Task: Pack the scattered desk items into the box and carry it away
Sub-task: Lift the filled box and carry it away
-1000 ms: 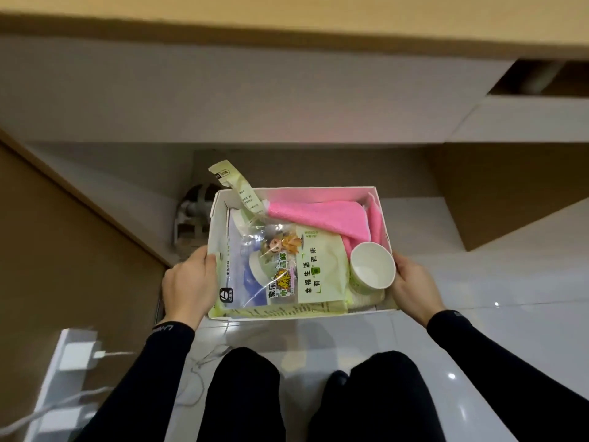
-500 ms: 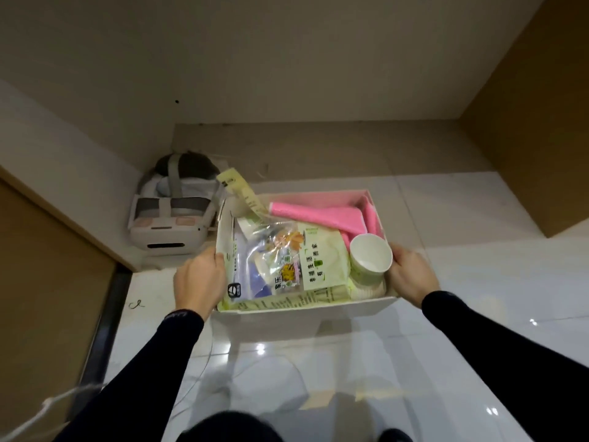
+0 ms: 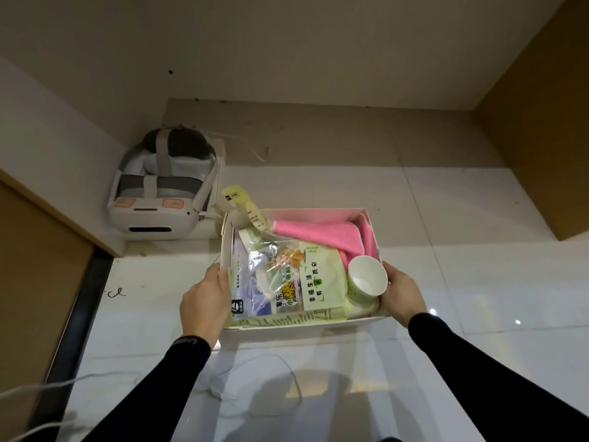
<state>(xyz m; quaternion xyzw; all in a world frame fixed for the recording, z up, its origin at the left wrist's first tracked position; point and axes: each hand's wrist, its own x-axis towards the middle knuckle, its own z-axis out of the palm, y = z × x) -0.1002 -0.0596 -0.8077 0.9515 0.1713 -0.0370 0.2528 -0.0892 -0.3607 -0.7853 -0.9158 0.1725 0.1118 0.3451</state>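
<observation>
Gripping the box (image 3: 302, 327) from both sides, I hold it low over the white floor (image 3: 478, 282), at the centre of my view. My left hand (image 3: 204, 301) is clamped on its 9 o'clock wall, fingers curled round the outside and thumb along the rim. My right hand (image 3: 402, 293) is closed on the 3 o'clock wall near the front corner, thumb on top. Inside, a pink cloth (image 3: 322, 231) lies toward 12 o'clock, a paper cup (image 3: 366, 275) tilts at the 3 o'clock side just beside my right thumb, and green and clear packets (image 3: 287, 282) fill the rest. A yellow tag (image 3: 242, 202) sticks out past the 11 o'clock corner. A headset (image 3: 159, 199) sits on the floor at 10 o'clock from the box, near it. A white cable (image 3: 47, 384) trails across the floor at 7 o'clock.
</observation>
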